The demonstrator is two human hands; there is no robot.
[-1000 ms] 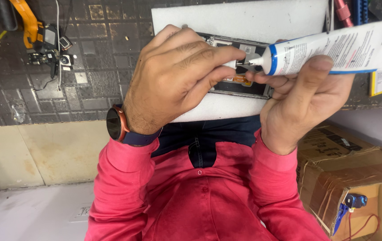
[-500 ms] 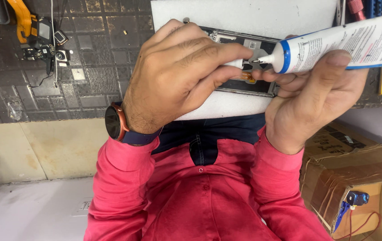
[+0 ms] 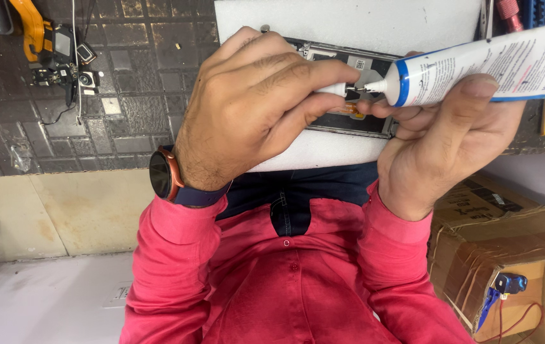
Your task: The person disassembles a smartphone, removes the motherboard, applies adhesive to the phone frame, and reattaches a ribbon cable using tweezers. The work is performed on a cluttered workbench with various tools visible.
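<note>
My right hand (image 3: 438, 146) grips a white glue tube (image 3: 489, 67) with a blue band, its nozzle pointing left. With thumb and fingers my left hand (image 3: 253, 108) pinches the small white cap (image 3: 331, 90) at the nozzle tip; a thin pin shows between cap and nozzle. Both hands hover over an opened phone (image 3: 374, 64) lying on a white pad (image 3: 349, 22), and they hide most of it. A dark round watch (image 3: 161, 175) sits on my left wrist.
A dark tiled mat (image 3: 126, 95) covers the bench, with small phone parts and an orange flex cable (image 3: 62, 57) at its far left. Tool handles (image 3: 508, 9) lie beyond the pad. A taped cardboard box (image 3: 508, 242) with a blue clip and wires (image 3: 505, 286) stands low on the right.
The tube has tilted a little higher on the right. The white cap in my left fingers has drawn slightly away from the nozzle, baring a thin pin.
</note>
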